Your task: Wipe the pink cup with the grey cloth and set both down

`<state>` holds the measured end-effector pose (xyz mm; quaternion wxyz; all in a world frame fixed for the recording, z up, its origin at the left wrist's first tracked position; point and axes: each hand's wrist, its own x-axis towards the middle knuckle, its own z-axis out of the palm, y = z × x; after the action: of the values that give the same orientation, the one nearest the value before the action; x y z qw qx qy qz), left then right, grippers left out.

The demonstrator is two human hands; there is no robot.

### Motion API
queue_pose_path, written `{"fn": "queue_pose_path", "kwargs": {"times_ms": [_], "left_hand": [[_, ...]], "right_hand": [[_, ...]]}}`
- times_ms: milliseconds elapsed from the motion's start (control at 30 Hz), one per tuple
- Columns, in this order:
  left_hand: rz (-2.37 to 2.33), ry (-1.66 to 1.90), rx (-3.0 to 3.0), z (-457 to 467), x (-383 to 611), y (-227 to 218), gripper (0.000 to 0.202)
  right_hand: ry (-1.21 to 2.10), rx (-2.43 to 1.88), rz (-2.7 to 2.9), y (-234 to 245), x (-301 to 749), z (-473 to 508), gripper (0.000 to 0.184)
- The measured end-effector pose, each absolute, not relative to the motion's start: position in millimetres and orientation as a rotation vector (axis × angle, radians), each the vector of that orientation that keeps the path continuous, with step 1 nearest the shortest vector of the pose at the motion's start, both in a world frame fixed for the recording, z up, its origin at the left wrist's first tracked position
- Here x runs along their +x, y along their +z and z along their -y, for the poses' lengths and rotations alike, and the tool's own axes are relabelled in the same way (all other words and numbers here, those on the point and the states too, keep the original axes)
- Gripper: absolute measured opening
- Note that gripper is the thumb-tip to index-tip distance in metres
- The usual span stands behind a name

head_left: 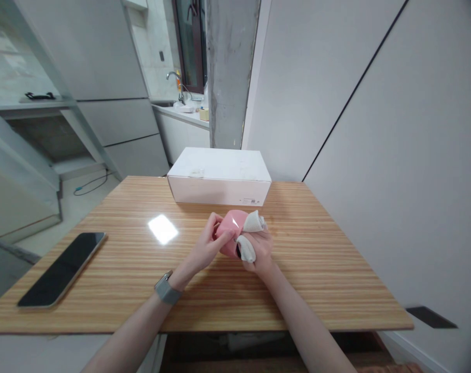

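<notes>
the pink cup [231, 234] is held above the middle of the wooden table [316, 269], gripped by the left hand [206, 247]. the right hand [258, 251] presses a grey cloth [248, 235] against its side, fingers closed on it. a white box [219, 176] lies just behind; a black phone [62, 269] lies well apart at left.

Even, soft indoor light; sharp in the middle, warped at the edges.

A bright patch of glare from an overhead lamp sits on the wooden table [328, 269], with a smaller glint on the pink object [231, 230]. Shadows are faint and diffuse, darkest under the white box [219, 176] and beneath the table's near edge. Straight wall lines bow outward towards the borders, the corners darken slightly, and the far window area looks soft.
</notes>
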<state>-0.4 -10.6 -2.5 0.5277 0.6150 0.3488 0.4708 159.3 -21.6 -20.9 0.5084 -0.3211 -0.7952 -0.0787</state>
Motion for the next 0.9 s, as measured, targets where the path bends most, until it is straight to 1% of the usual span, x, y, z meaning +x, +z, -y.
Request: {"fn": "queue_pose_path", "kwargs": {"times_ms": [133,233,367,433,533,633,733,900], "left_hand": [[-0.776,1.102,1.398,8,-2,-3,0.031],[-0.750,1.082,1.337,6,-4,-4,0.035],[-0.759,1.106,1.121,2,-3,-7,0.030],[-0.797,1.095,1.059,1,-2,-7,0.033],[-0.868,1.044,1.133,-1,0,-8,0.032],[-0.899,1.010,1.331,-3,-1,-6,0.029],[-0.890,0.975,1.496,-2,-2,-1,0.032],[-0.859,1.071,1.482,5,-2,2,0.034]], "right_hand": [[-0.188,-0.765,1.898,-21,160,22,0.021],[-0.206,-0.730,1.912,-21,161,23,0.024],[-0.307,-0.616,2.004,-22,158,26,0.022],[-0.366,-0.535,2.088,-24,155,27,0.020],[-0.395,-0.481,2.151,-26,150,26,0.019],[-0.347,-0.491,2.171,-28,151,25,0.019],[-0.332,-0.496,2.198,-29,155,24,0.022],[-0.430,-0.551,2.126,-28,162,18,0.028]]}}
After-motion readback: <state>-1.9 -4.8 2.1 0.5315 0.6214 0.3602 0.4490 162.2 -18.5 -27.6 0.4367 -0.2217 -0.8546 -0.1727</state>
